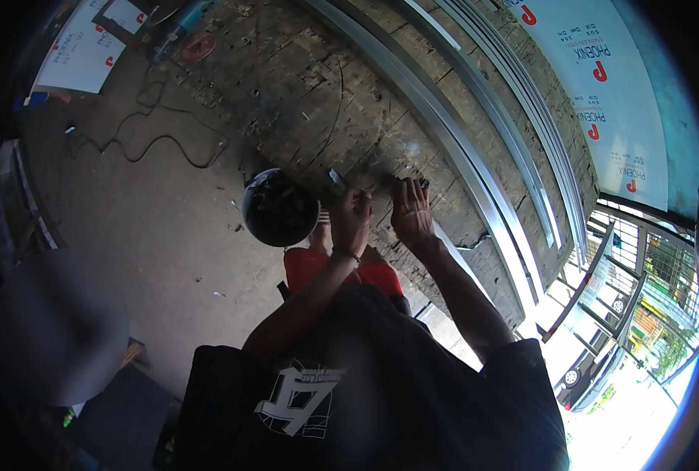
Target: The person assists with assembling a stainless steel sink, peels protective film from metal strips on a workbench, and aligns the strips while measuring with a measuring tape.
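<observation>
My left hand is closed at the bench's near edge, beside the bucket, around a thin piece with a pale, flat end; its kind is too small to tell. Just to the right, my right hand rests low over the wood, back upward, fingers bent and close together. At its fingertips is a small dark thing, mostly hidden under the fingers. A round bucket with dark pieces inside stands left of my left hand. Both hands are over the worn wooden bench.
Long metal profiles run along the bench to the right. Beyond them stand film-covered sheets. A teal power tool lies at the upper left, near a reddish disc. A black cable trails over the floor.
</observation>
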`<state>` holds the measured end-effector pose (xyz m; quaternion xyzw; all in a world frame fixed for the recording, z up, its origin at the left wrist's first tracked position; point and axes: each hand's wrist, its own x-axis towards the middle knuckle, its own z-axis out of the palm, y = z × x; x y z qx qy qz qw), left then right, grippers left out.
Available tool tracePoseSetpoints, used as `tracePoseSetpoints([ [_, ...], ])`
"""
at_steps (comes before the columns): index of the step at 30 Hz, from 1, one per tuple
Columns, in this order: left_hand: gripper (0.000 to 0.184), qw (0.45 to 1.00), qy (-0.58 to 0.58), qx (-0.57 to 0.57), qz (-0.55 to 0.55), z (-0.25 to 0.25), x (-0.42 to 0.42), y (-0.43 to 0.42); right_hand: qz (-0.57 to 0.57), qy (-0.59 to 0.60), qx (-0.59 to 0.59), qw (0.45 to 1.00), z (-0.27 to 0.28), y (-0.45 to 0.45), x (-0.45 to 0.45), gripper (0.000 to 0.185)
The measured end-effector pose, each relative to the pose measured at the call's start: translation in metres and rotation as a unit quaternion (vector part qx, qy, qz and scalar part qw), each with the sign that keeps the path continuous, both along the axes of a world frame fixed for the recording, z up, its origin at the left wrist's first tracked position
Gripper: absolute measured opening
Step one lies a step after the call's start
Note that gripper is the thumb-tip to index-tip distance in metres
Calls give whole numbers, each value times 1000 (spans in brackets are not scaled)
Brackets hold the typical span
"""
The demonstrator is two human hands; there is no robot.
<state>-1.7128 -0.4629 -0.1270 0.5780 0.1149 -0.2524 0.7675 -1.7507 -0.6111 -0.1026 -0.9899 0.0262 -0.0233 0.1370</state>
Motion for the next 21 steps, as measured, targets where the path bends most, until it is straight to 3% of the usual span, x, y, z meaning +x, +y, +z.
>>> tracePoseSetpoints([
  [2,19,997,-33,54,-37,-5,2,2,-17,-14,29,999,-2,3,-4,34],
  [6,19,998,-21,42,-34,-5,7,0,-9,-23,49,999,-4,7,-10,35],
  [8,18,964,-147,191,-112,1,13,1,0,-53,38,998,-3,10,-11,34],
  [12,19,971,-103,133,-167,12,18,3,3,-60,2,998,8,11,-11,30],
  [14,20,981,-127,19,-143,6,16,0,-17,-46,5,999,12,11,-6,25],
  [16,19,986,-117,19,-116,-10,10,-5,-25,-61,15,998,14,8,1,22],
  [21,19,991,-59,70,-99,13,17,-2,-25,-71,29,997,17,4,2,17],
])
